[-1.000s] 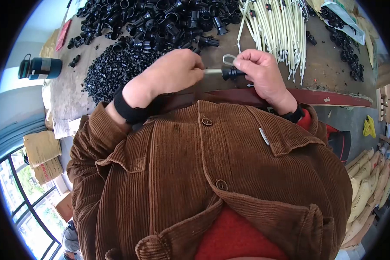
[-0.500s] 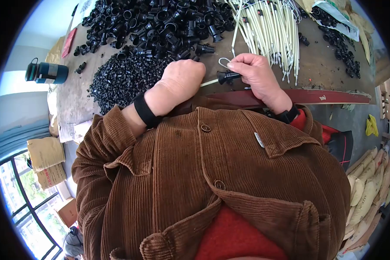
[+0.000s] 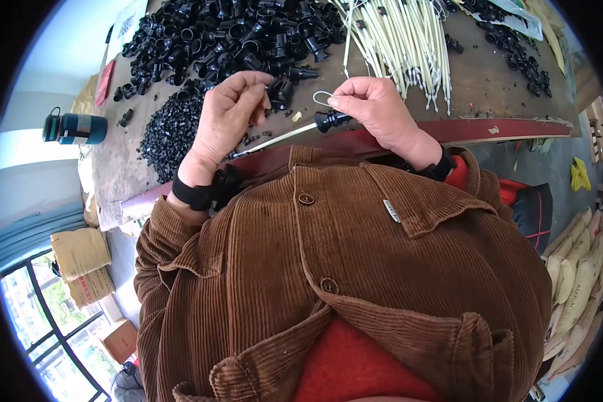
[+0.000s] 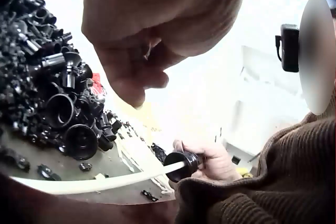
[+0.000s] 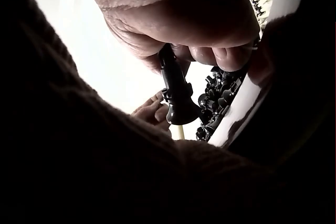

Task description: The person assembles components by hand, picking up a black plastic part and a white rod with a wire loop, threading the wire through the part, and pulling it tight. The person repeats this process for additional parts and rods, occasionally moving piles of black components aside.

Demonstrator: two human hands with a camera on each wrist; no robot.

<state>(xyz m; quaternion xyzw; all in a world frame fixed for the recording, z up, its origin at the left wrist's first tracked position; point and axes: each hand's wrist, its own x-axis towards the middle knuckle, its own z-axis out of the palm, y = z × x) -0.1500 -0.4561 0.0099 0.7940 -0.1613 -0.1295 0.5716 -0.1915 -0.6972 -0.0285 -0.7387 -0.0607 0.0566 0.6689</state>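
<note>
My right hand (image 3: 374, 110) grips a black plastic fitting with a flared end (image 3: 324, 121) and pinches a thin pale loop (image 3: 320, 98) between thumb and index finger. A pale rod (image 3: 278, 141) runs from the flared mouth leftward along the table edge. My left hand (image 3: 233, 112) is off the rod, raised beside the pile of small black parts (image 3: 171, 137). Its fingers bend loosely, and nothing shows held in them. In the left wrist view the rod (image 4: 105, 183) passes below that hand into the fitting (image 4: 181, 166).
Behind the hands lies a heap of black flared fittings (image 3: 238, 33). A bundle of pale rods (image 3: 405, 50) lies to its right, with more black parts (image 3: 529, 70) farther right. A dark teal flask (image 3: 80, 127) stands at the left. The table has a dark red front edge (image 3: 462, 132).
My left hand has let go of the rod and moved left, its fingers loosening. My right hand still holds the fitting and loop, now a little farther left in view.
</note>
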